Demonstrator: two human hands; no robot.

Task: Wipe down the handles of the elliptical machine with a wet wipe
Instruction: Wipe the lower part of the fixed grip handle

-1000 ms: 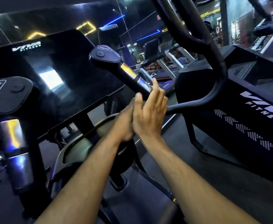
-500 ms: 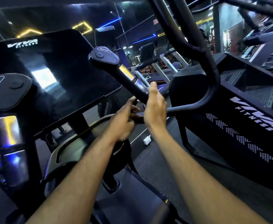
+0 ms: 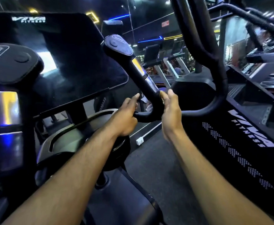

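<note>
Two bare hands flank the lower end of one black elliptical handle, and much around them is hard to read: the room is dark and the right edge is smeared by motion blur. At far left, a second black handle with a flat rounded cap and shiny metal sensor bands (image 3: 7,109) stands close to the camera, its lower part cut off by the frame edge. Next to it, the dark console screen marked VIVA FITNESS (image 3: 65,59) shows only a pale reflected patch. Below it, the grey moulded console tray (image 3: 63,143) is partly hidden by the left forearm; whether anything lies in it cannot be told.

Left of the bend in the handle, the left hand (image 3: 125,117) is curled, fingers clenched toward the short black stub, thumb pointing up; whether it grips the stub or something small cannot be told. A pale crumpled scrap, possibly the wet wipe (image 3: 146,103), shows just beyond this hand beside the handle; too little is visible to be sure. The black angled handle with capped top and metal bands (image 3: 141,75) rises between the hands. Its right side meets the right hand (image 3: 171,114), fingers straight and relaxed, tips touching the handle just below the lower band. Further right stands a black VIVA FITNESS machine housing (image 3: 246,143).
</note>
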